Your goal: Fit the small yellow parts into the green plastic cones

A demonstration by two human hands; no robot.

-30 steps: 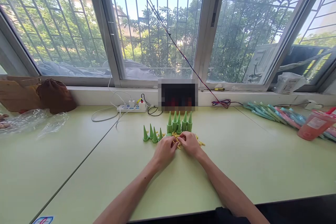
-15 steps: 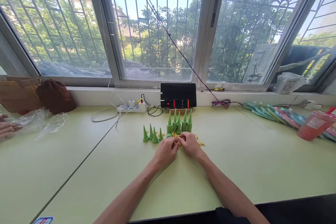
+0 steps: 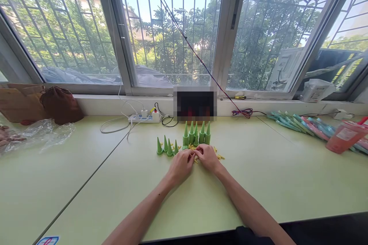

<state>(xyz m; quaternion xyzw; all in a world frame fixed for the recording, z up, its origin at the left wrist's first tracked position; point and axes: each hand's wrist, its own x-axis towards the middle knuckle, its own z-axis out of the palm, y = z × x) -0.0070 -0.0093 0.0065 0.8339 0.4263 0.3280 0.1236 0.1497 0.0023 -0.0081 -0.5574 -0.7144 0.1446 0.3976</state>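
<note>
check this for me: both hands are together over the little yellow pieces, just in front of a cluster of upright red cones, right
Not quite: the cones are green, not red, as the head view shows. The rest holds: the left hand and right hand meet over the little yellow pieces, just in front of the upright cones on the table.

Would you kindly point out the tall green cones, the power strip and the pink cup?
Tall green cones [image 3: 196, 134], head view, middle of the cluster.
Power strip [image 3: 145, 118], head view, its white body.
Pink cup [image 3: 345, 136], head view, its labelled side.
</note>
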